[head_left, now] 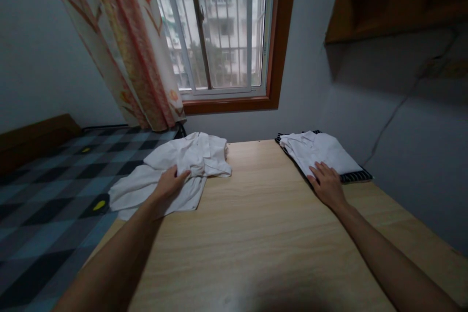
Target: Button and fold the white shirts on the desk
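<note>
A crumpled white shirt [183,168] lies at the left edge of the wooden table [256,234], partly hanging over it. My left hand [168,183] rests on this shirt with fingers closing on a fold of the cloth. At the table's far right a folded white garment [321,153] lies on top of a dark striped folded one [356,175]. My right hand [327,185] lies flat with fingers apart, touching the near edge of that stack.
A bed with a checkered blue-grey cover [47,195] stands left of the table. A window [219,24] with a floral curtain [124,44] is behind. A wooden wall shelf [395,0] hangs above right, and a cable [391,117] runs down the wall.
</note>
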{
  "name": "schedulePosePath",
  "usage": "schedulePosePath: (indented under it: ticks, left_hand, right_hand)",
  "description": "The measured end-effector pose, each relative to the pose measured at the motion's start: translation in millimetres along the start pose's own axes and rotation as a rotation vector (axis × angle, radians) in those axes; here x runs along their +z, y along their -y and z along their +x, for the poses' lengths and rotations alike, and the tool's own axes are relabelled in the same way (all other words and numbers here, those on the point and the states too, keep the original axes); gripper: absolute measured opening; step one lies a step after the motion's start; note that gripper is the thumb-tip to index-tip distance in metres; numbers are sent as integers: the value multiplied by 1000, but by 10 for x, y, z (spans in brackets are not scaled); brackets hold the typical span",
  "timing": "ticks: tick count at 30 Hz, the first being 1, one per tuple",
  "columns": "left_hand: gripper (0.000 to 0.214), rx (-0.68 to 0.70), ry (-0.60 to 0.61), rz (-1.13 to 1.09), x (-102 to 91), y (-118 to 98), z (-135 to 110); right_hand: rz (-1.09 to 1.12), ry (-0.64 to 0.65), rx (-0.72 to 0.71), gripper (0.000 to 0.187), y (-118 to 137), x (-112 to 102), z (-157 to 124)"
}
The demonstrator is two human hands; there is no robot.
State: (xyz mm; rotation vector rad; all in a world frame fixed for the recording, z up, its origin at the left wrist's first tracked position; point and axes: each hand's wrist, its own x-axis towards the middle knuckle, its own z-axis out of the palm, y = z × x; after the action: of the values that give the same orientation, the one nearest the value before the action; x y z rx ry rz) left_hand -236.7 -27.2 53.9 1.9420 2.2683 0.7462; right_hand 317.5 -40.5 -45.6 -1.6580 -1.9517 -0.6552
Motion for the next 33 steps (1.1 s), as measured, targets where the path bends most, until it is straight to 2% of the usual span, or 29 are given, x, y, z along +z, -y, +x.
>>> schedulePosePath:
  ticks: [3,5,7,10,12,13,15,17,18,19,20,23,25,26,28,29,30,31,33]
  left_hand:
    - [36,-22,-35,2,110,7,-52]
    - [30,-97,-169,-58,111,-43,-53]
    - [29,-187,-333,-134,21,-124,13]
    - [34,-266,-562,-212,-259,-336,206]
    - [33,-234,-712,-372,-464,-572,303]
    - [31,-173,-780,-499,-543,-719,309]
    - [30,-22,-824,-716,-608,-1048,196]
    - [29,144,-692,-824,-534,-1380,-96]
    - [31,199,-566,-837,-458,-1530,-298]
    - [34,253,-393,-832,-370,-1663,-523]
    - [37,340,-165,-806,-285,-1779,-757]
    - [47,756,601,-587,-152,-2016,-1380]
    - [64,995,929,-484,-202,-2090,-1624]
    - [66,1074,1033,-474,-254,-2100,-1680]
    - [55,1122,1104,-501,-364,-2064,-1666]
    - [49,1094,1062,-508,-401,-2015,-1602]
    - [44,1040,962,-497,-417,-1947,-1509]
    - [41,965,807,-466,-408,-1860,-1394]
    - [40,796,423,-351,-325,-1651,-1133]
  right_hand:
    - [6,-23,-21,39,53,-38,-14]
    - [16,-40,-39,38,76,-61,-25]
    - [34,-56,-52,37,90,-81,-32]
    - [83,-77,-54,34,99,-109,-27]
    - [136,-88,-50,32,111,-133,-14]
    - [172,-92,-46,32,126,-150,-5]
    - [279,-101,-25,32,193,-197,12]
    - [448,-102,25,33,323,-256,23]
    - [564,-96,73,35,413,-286,24]
    - [704,-74,136,38,516,-315,22]
    - [866,-31,217,42,628,-341,16]
    - [1390,151,491,56,953,-397,-23]
    - [1618,267,571,62,1109,-427,-55]
    - [1670,309,574,62,1161,-445,-68]
    - [1683,368,547,61,1222,-486,-84]
    - [1675,379,540,61,1237,-510,-86]
    - [1672,381,538,63,1246,-535,-85]
    - [1678,374,538,65,1252,-559,-82]
    - [1697,356,546,67,1263,-603,-71]
